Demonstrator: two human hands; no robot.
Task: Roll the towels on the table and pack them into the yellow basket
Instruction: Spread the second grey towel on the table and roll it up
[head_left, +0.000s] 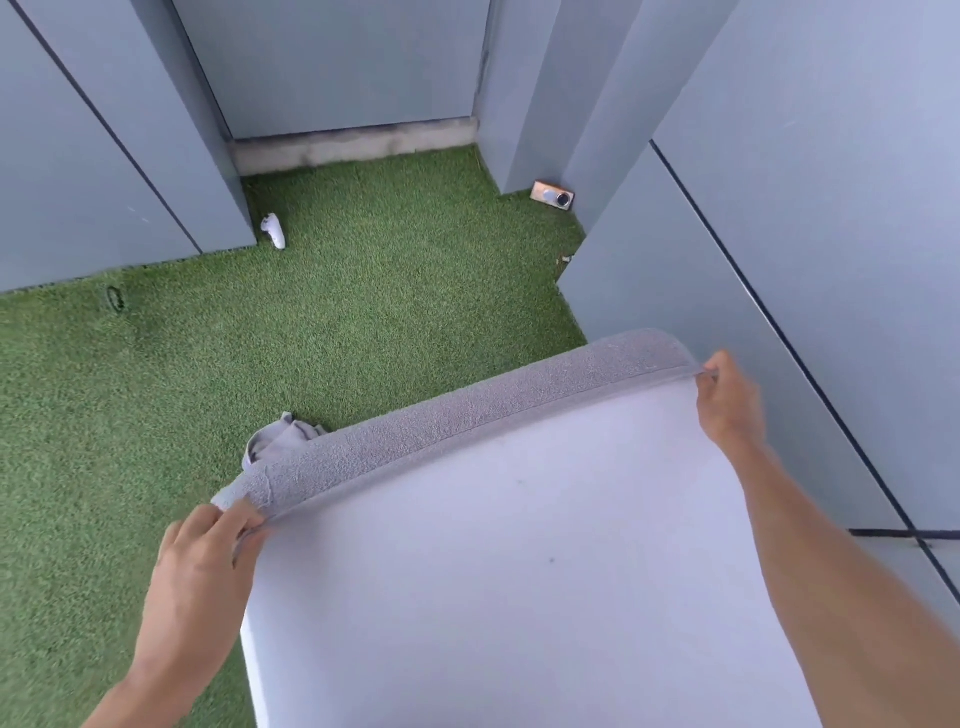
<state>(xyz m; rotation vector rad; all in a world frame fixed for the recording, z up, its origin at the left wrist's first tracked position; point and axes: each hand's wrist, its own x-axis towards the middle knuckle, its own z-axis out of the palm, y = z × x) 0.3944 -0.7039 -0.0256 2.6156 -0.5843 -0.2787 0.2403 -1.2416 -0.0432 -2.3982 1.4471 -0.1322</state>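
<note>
A grey towel (467, 421) lies draped over the far edge of the white table (509, 571), most of it hanging down behind. My left hand (208, 551) pinches the towel's near-left corner at the table's left edge. At the table's far right, my right hand (730, 400) pinches the towel's other near corner. The hem runs taut between both hands. A bunched part of the towel (283, 436) sticks out behind the left end. No yellow basket is in view.
Green artificial grass (260, 338) covers the floor beyond and left of the table. Grey wall panels (779, 182) close in on the right and back. A white object (274, 231) lies by the left wall, and a small metal plate (553, 196) sits by the far corner.
</note>
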